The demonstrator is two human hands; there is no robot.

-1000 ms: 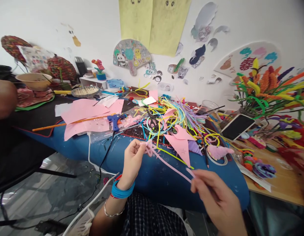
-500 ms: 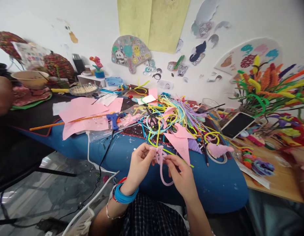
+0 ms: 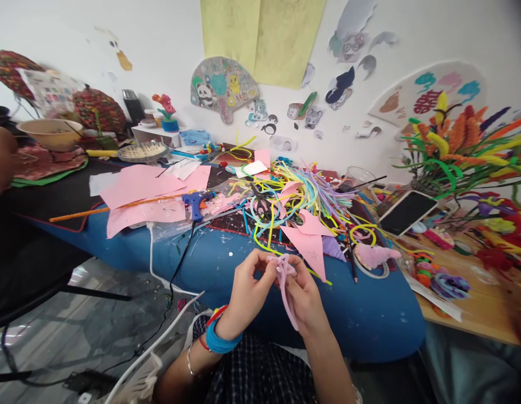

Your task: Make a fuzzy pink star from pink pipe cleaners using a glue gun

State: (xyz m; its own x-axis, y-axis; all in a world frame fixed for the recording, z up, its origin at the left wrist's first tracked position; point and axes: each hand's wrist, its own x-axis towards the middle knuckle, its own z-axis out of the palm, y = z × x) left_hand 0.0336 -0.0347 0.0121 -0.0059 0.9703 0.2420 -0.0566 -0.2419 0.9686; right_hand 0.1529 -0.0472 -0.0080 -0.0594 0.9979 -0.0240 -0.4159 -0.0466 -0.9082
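Observation:
A pale pink pipe cleaner (image 3: 287, 297), bent into a small looped shape at its top, is held between my two hands above the blue table edge. My left hand (image 3: 250, 289) pinches the looped part from the left with thumb and fingers. From the right, my right hand (image 3: 305, 292) grips the same piece, its fingers curled behind the loops. The free length hangs down in a narrow loop in front of my right palm. Just beyond my hands lie a pink paper offcut (image 3: 305, 241) with a star drawn on it and a yellow pipe cleaner (image 3: 266, 247).
Behind lie a heap of coloured pipe cleaners (image 3: 311, 193), black scissors (image 3: 263, 205) and pink paper sheets (image 3: 138, 185). A blue glue gun (image 3: 196, 205) rests left, its cord hanging down. On the right stand a phone (image 3: 407, 212) and pipe-cleaner flowers (image 3: 458, 140). Another person's hand (image 3: 1, 160) shows far left.
My right hand has come in from the lower right to meet my left. The pipe cleaner's long tail, earlier stretched out between the hands, now hangs folded down as a loop.

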